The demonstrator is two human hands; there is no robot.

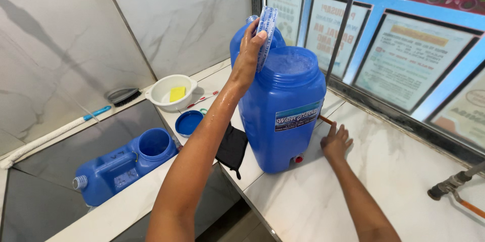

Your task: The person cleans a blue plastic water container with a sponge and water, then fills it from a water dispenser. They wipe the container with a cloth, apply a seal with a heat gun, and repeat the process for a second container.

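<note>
A tall blue plastic water container (283,115) stands upright on the marble counter (399,171), its wide mouth open and filled with foam. My left hand (251,50), wet, is raised at the container's mouth and holds a strip of clear blue-printed plastic seal (266,35). My right hand (335,141) rests flat on the counter beside the container's lower right side, fingers spread, holding nothing. A small red tap (298,159) sits near the container's base.
A second blue container (124,163) lies on its side in the grey sink at left. A blue lid (189,122), a white bowl (169,90) with a yellow sponge, a brush (124,95), a black cloth (232,147) and a metal pipe fitting (452,185) surround the spot.
</note>
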